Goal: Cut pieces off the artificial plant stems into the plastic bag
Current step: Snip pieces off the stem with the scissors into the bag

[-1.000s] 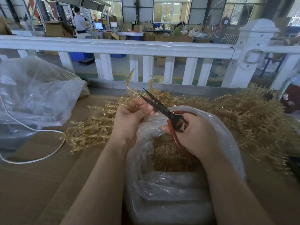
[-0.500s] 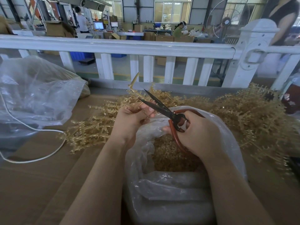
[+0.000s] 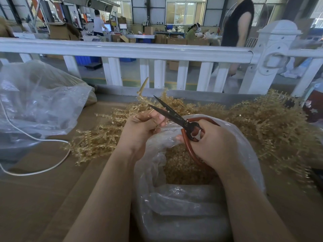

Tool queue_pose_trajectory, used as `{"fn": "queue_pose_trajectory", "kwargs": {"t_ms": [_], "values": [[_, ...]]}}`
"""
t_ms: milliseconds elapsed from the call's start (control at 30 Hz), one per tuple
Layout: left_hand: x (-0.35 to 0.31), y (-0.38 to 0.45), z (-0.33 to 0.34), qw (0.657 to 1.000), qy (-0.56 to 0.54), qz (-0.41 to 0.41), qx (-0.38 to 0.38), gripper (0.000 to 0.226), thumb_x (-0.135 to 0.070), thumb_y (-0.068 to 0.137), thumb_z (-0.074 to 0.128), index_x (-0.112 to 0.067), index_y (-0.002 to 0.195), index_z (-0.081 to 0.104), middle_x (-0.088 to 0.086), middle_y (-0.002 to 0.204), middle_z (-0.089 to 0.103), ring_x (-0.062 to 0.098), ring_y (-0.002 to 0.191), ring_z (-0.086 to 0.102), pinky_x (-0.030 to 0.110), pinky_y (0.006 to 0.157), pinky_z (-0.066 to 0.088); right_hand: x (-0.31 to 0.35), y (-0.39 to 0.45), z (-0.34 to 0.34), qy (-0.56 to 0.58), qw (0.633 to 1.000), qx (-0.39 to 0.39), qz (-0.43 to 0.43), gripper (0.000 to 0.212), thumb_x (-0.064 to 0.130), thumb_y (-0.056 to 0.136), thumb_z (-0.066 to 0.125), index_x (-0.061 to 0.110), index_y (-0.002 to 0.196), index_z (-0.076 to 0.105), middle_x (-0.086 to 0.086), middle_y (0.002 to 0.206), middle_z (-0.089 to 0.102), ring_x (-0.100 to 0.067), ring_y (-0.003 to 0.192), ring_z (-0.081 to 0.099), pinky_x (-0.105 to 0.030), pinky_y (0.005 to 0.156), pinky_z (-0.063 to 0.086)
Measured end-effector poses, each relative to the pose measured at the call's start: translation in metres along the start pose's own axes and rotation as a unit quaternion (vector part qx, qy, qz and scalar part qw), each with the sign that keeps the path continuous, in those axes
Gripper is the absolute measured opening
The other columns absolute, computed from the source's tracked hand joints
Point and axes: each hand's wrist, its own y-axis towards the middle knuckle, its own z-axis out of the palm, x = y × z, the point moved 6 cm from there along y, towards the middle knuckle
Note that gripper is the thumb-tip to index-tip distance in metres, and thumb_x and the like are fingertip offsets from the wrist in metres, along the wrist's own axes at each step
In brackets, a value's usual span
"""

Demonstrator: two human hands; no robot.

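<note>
Over the cardboard table (image 3: 43, 198), left hand (image 3: 139, 131) fingers pinching a stem (image 3: 142, 94), right hand (image 3: 213, 142) gripping parted scissors (image 3: 172, 114).

Dark, matt metal scissors (image 3: 172, 113) with glossy reddish-brown coated handles. Stems (image 3: 97, 137) of pale golden plastic, bumpy and slightly shiny. Bag (image 3: 174, 203) of thin clear plastic film, crinkled and glossy, below the fingers (image 3: 157, 119). Tabletop (image 3: 35, 198) of matt brown cardboard. Beyond the fingers, a smooth white-painted railing (image 3: 122, 49).
</note>
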Motion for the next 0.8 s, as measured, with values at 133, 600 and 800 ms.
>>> {"fn": "queue_pose_trajectory", "kwargs": {"t_ms": [133,600,800], "values": [[0.0006,0.0,0.0,1.0,0.004,0.0,0.008,0.004,-0.015,0.081,0.069,-0.016,0.078,0.071,-0.001,0.071,0.063,0.01,0.069,0.055,0.021,0.066,0.042,0.0025,-0.0014,-0.0026,0.006,1.0,-0.029,0.001,0.071,0.095,0.074,0.03,0.036,0.089,0.065,0.03,0.073,0.051,0.009,0.06,0.051,-0.003,0.061,0.036],[0.0021,0.0,-0.0051,1.0,-0.012,-0.01,-0.027,0.011,-0.012,0.077,0.072,-0.02,0.07,0.07,-0.002,0.074,0.069,0.01,0.071,0.063,0.022,0.068,0.046,0.0051,-0.0017,-0.004,0.006,0.999,-0.029,-0.017,0.073,0.089,0.076,0.038,0.027,0.091,0.072,0.027,0.076,0.054,0.007,0.06,0.048,-0.001,0.064,0.032],[0.0028,0.0017,-0.0075,0.996,0.058,0.021,-0.063,0.005,0.005,0.085,0.067,0.004,0.09,0.068,0.006,0.073,0.067,0.018,0.074,0.061,0.027,0.069,0.047,0.0079,0.0002,-0.0026,-0.002,1.0,-0.022,-0.012,0.087,0.098,0.07,0.021,0.031,0.098,0.069,0.029,0.08,0.052,0.002,0.068,0.052,-0.009,0.066,0.041]]}}
